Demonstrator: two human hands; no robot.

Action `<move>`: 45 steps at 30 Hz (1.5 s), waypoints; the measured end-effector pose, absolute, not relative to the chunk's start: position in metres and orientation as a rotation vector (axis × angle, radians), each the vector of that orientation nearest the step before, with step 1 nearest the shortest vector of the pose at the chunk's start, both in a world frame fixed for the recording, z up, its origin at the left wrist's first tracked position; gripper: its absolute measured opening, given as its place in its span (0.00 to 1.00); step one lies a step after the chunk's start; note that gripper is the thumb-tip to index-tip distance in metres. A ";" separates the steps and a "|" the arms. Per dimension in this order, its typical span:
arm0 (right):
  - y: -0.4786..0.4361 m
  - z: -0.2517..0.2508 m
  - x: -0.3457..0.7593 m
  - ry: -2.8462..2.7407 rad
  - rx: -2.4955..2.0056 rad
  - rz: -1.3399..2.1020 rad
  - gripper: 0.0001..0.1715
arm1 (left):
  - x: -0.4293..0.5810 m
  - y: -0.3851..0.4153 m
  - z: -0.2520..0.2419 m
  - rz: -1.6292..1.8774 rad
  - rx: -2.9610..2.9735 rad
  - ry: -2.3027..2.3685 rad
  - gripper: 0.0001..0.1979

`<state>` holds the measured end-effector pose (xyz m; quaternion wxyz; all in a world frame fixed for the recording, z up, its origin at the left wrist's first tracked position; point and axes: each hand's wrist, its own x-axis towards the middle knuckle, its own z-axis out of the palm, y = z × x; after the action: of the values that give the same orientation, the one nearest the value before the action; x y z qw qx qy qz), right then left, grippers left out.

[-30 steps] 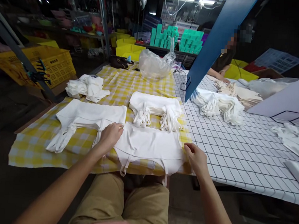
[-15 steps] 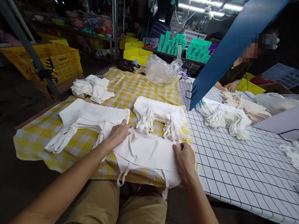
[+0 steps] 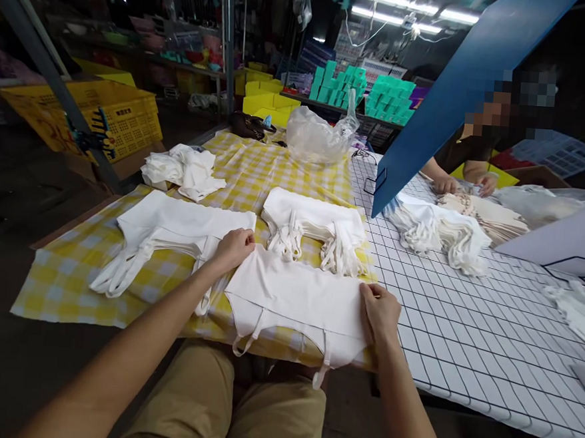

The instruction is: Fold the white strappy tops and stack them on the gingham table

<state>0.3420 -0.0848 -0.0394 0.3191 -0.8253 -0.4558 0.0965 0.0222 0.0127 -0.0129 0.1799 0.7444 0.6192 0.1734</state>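
A white strappy camisole top point(image 3: 300, 296) lies spread at the table's front edge, its thin straps hanging toward my lap. My left hand point(image 3: 235, 250) pinches its upper left corner, fingers closed. At the upper right corner my right hand point(image 3: 381, 312) grips the fabric between thumb and fingers. Left of it lies a flat stack of white tops point(image 3: 187, 219), straps toward me, its right end beside my left hand. Just beyond the held top sits another neat stack of white tops point(image 3: 315, 214) with bunched straps.
A crumpled white garment pile point(image 3: 183, 171) lies far left on the yellow checked cloth point(image 3: 246, 169). A clear plastic bag point(image 3: 318, 137) stands at the back. A slanted blue panel point(image 3: 441, 102) rises at right; beyond it a co-worker's hands point(image 3: 448, 183) are near beige garments point(image 3: 488, 216).
My right hand has moved right and the top is drawn flatter, with fewer wrinkles. My left hand has closed into a pinch at its corner. The co-worker's hands have shifted.
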 end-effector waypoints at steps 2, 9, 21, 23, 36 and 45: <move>-0.084 -0.040 0.341 -1.205 -2.210 0.225 0.19 | 0.027 0.010 -0.013 0.520 2.100 1.865 0.10; -0.081 -0.039 0.338 -1.267 -2.421 0.311 0.13 | 0.040 -0.030 -0.012 0.230 2.117 2.083 0.17; -0.080 -0.031 0.333 -1.162 -2.347 0.498 0.07 | 0.042 -0.026 -0.024 0.298 1.958 2.064 0.13; -0.083 -0.029 0.333 -1.168 -2.280 0.590 0.09 | 0.041 -0.024 -0.027 0.357 1.934 2.048 0.09; -0.111 -0.010 0.340 -0.876 -1.608 0.960 0.25 | 0.026 -0.018 -0.027 0.944 1.488 1.470 0.05; -0.117 0.034 0.352 -0.980 -1.577 0.813 0.22 | 0.021 -0.004 0.011 1.074 1.366 1.063 0.19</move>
<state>0.3515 -0.1166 0.0344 0.5289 -0.6603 -0.4102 0.3406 0.0212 -0.0039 0.0106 0.5249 0.5709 0.4441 0.4488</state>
